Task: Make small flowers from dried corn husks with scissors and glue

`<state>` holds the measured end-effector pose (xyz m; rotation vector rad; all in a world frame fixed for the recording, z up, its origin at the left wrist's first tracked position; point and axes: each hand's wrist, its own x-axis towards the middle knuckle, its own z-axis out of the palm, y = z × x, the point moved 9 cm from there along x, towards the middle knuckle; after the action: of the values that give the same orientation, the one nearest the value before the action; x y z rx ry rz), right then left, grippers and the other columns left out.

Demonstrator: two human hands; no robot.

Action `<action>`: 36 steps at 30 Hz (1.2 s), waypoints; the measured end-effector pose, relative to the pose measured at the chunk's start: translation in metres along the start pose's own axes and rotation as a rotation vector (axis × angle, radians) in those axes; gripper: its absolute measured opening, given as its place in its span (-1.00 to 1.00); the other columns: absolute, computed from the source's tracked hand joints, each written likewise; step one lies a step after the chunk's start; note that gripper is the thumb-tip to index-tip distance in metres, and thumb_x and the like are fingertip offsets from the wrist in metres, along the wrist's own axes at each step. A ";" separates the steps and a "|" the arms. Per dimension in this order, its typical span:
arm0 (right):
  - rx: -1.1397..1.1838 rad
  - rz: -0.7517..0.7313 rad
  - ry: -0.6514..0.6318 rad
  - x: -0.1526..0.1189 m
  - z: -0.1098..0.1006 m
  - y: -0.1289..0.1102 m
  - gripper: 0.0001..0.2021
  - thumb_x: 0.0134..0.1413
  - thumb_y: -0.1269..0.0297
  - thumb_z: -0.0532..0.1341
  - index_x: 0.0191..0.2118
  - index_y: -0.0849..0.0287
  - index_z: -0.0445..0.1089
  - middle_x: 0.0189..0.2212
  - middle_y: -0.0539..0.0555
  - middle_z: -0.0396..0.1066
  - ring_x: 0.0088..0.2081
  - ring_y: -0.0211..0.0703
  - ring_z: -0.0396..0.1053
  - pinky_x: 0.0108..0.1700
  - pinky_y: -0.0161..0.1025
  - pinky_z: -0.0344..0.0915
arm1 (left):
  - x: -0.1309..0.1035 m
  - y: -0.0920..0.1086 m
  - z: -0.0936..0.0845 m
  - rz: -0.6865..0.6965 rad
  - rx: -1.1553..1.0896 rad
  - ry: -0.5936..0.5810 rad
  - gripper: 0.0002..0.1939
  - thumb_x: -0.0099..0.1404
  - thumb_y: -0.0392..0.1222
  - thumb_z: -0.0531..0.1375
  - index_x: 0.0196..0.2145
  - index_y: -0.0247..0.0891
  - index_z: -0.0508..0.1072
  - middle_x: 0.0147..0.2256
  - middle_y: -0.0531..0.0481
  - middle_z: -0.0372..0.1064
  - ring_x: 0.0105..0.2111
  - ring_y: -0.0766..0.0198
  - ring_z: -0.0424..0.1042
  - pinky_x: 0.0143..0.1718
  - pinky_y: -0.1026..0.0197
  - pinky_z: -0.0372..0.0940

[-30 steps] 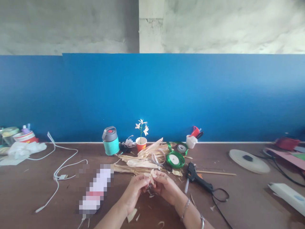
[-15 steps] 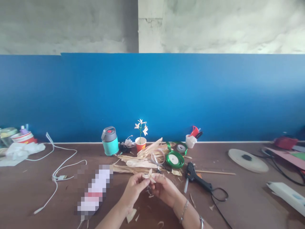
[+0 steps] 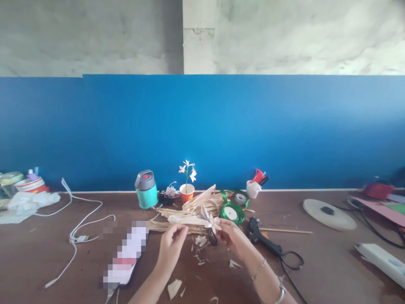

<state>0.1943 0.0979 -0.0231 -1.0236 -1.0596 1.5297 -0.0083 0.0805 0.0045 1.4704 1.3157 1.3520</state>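
Observation:
My right hand (image 3: pixel 233 238) pinches a small cream husk flower (image 3: pixel 213 223) with pointed petals between thumb and fingertips. Apart from it, on the left, my left hand (image 3: pixel 172 245) is closed, thumb against curled fingers, with nothing visible in it. Just behind the hands lies a heap of dry corn husks (image 3: pixel 190 217). Black-handled scissors (image 3: pixel 213 237) rest by the flower, partly covered. Husk scraps (image 3: pixel 174 288) are scattered on the brown table. Farther back, a finished-looking stem of similar flowers (image 3: pixel 187 169) stands in a red paper cup (image 3: pixel 187 195).
Right of the husks are a green ribbon spool (image 3: pixel 232 213), a black glue gun (image 3: pixel 264 238) with its cord, and a thin stick (image 3: pixel 287 231). A teal flask (image 3: pixel 147 196), a pixelated phone-like object (image 3: pixel 128 257) and white cables (image 3: pixel 76 232) lie leftward. A blue partition (image 3: pixel 202 131) stands behind.
My hands have moved apart. The left has let go of the flower and shifted left; the right has carried it right and slightly up. The camera view tilts up slightly.

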 end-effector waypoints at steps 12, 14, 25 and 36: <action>-1.199 -0.068 0.150 0.000 -0.050 -0.014 -0.81 -0.14 0.53 0.11 -0.51 0.24 0.46 -0.49 0.13 0.47 -0.37 -0.10 0.36 -0.34 -0.28 0.10 | 0.021 -0.018 -0.049 0.227 0.270 0.297 -0.65 0.04 -0.31 0.03 -0.25 -0.21 0.51 -0.18 -0.14 0.45 -0.14 0.03 0.39 -0.15 0.02 0.31; -1.265 -0.083 0.230 -0.003 -0.051 -0.024 -0.77 -0.11 0.55 0.08 -0.39 0.26 0.47 -0.35 0.22 0.47 -0.26 -0.03 0.37 -0.26 -0.24 0.11 | 0.022 -0.020 -0.042 0.230 0.260 0.252 -0.68 0.03 -0.32 0.02 -0.34 -0.21 0.54 -0.20 -0.15 0.46 -0.13 0.02 0.39 -0.14 0.02 0.32; -1.450 -0.267 0.288 0.000 0.022 -0.054 -0.77 0.08 0.40 0.04 -0.28 0.15 0.45 -0.24 0.15 0.45 -0.23 -0.09 0.40 -0.25 -0.28 0.18 | 0.019 -0.020 -0.042 0.204 0.284 0.311 -0.76 0.00 -0.32 0.06 -0.52 -0.18 0.53 -0.36 -0.12 0.46 -0.23 0.02 0.41 -0.13 0.00 0.30; -1.094 -0.391 0.063 0.057 0.097 -0.041 -0.78 -0.03 0.50 0.09 -0.31 0.22 0.47 -0.17 0.22 0.44 -0.03 0.06 0.27 0.04 -0.09 0.06 | 0.018 -0.024 -0.042 0.179 0.230 0.306 -0.79 -0.04 -0.35 0.05 -0.54 -0.20 0.49 -0.37 -0.13 0.43 -0.25 -0.01 0.40 -0.17 -0.03 0.29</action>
<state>0.1016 0.1467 0.0356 -1.4246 -1.9780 0.5213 -0.0556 0.0980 -0.0064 1.6116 1.6074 1.6361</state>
